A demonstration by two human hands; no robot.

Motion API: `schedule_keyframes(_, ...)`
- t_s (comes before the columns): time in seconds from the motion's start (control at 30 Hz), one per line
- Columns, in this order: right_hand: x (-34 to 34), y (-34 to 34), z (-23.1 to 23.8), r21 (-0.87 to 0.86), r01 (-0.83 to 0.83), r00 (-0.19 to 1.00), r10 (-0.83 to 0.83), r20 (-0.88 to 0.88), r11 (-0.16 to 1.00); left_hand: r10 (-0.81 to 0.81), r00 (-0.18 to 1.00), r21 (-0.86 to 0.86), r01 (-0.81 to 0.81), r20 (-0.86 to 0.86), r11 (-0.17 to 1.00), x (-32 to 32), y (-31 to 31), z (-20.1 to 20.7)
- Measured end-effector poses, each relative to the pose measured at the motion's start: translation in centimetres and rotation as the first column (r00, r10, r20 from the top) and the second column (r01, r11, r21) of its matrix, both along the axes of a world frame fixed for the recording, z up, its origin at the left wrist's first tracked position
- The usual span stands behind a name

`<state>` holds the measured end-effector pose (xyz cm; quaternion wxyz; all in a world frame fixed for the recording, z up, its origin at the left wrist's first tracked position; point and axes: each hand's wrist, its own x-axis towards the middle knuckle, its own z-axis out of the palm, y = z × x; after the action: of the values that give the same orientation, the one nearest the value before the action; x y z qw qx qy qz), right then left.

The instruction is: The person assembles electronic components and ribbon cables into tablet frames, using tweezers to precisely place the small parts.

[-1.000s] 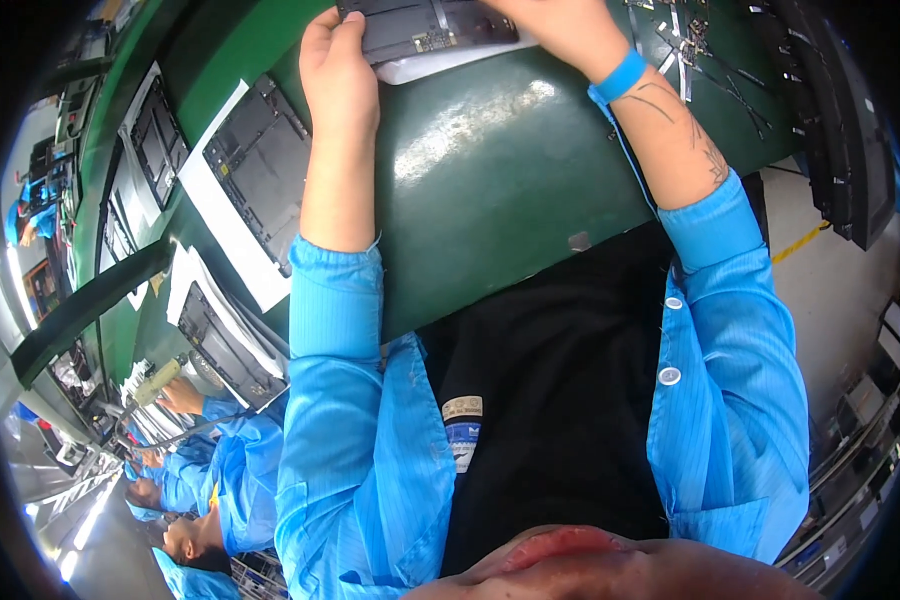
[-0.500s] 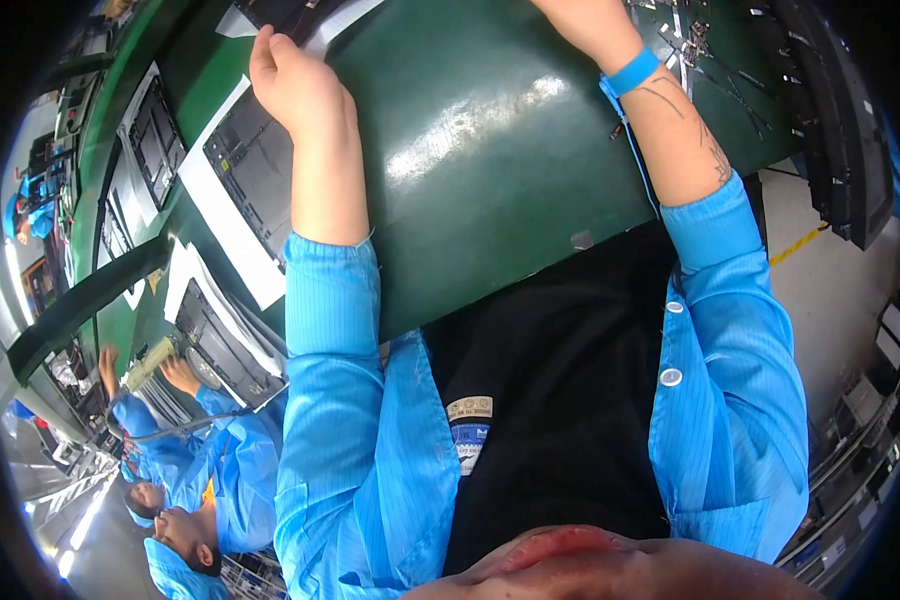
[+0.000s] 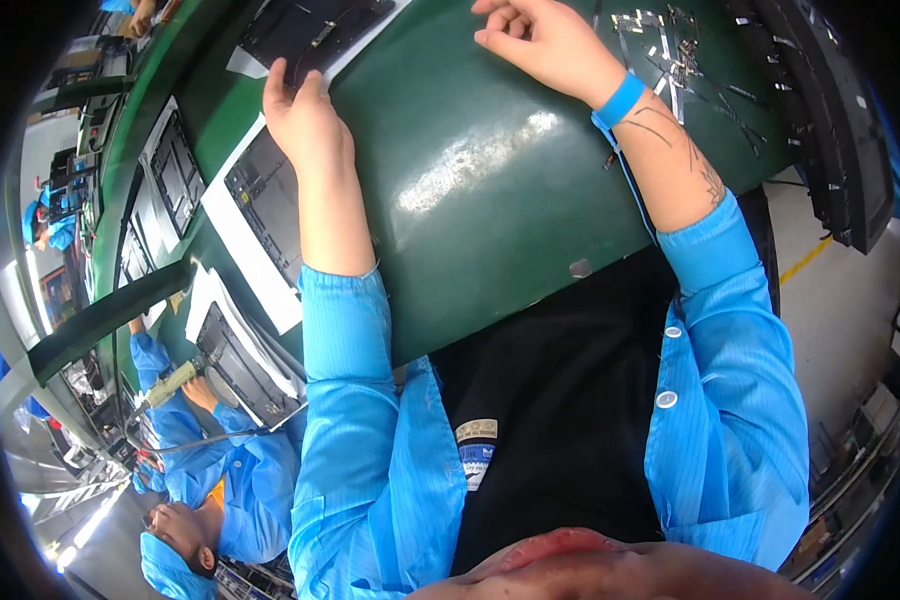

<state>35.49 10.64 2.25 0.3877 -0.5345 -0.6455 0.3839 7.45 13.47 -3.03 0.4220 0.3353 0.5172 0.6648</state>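
A flat dark panel (image 3: 355, 22) lies on a white sheet at the top left, with a small part and a thin cable on its face. My left hand (image 3: 310, 120) is just below its near edge, fingers parted and nothing visible between them. My right hand (image 3: 550, 48) is over the green table (image 3: 490, 240), to the right of the panel and apart from it. Its fingers are loosely curled with gaps between them, and I see nothing in them. A blue wrist strap (image 3: 624, 98) with a cord circles my right wrist.
Small boards and cables (image 3: 675, 60) lie in a loose group at the upper right. A stack of black frames (image 3: 840, 150) stands along the right edge. More dark panels (image 3: 265, 195) rest on white sheets at left, where a co-worker (image 3: 240, 480) holds a tool.
Both hands have come down in the picture, and the right hand's fingers now show. My left hand has moved clear of the panel's edge, and more of the panel is visible.
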Motion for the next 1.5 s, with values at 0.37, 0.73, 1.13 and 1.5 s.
schedule_keyframes(0.37, 0.8, 0.5, -0.9, 0.113, -0.112, 0.980, 0.091, 0.177, 0.987, 0.103, 0.351, 0.118, 0.021, -0.931, 0.993, -0.7, 0.4, 0.3)
schedule_keyframes(0.73, 0.7, 0.4, -1.6, 0.223, -0.163, 0.974, 0.120, 0.194, 0.961, -0.009, 0.230, 0.056, 0.277, -0.973, 0.959, 1.7, -0.7, 0.7)
schedule_keyframes(1.13, 1.3, -0.2, -0.4, 0.361, -0.207, 0.954, 0.105, 0.281, 0.909, -0.093, 0.130, -0.074, 0.143, -0.987, 0.987, 1.2, -0.6, -1.1)
schedule_keyframes(1.5, 1.3, -0.6, -0.6, 0.283, -0.218, 0.948, 0.134, 0.287, 0.934, -0.110, 0.179, -0.067, 0.234, -0.978, 0.970, 1.4, -0.9, -0.5)
